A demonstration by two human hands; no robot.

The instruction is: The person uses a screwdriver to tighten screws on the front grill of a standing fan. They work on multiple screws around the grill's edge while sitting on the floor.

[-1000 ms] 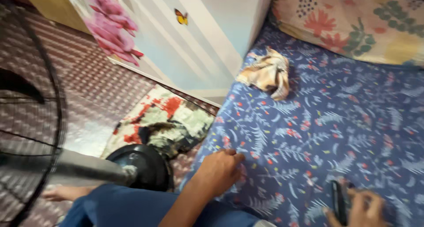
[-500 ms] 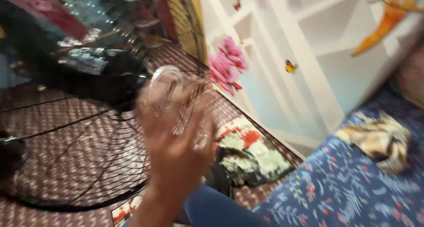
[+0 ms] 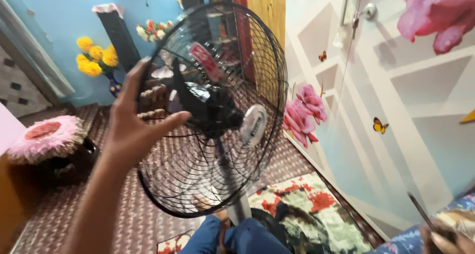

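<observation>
The left hand [image 3: 131, 128], pressed on the bed a second ago, is now raised with its grip spread open against the rear cage of the black pedestal fan [image 3: 217, 110]. The right hand [image 3: 445, 236], low at the corner, grips a thin dark object [image 3: 420, 209].

Head view, close, probably facing fan [image 3: 213, 110]

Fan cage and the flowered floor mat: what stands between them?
In the head view, the fan's grey pole and the person's blue-clad knee lie between the black fan cage and the mat.
</observation>
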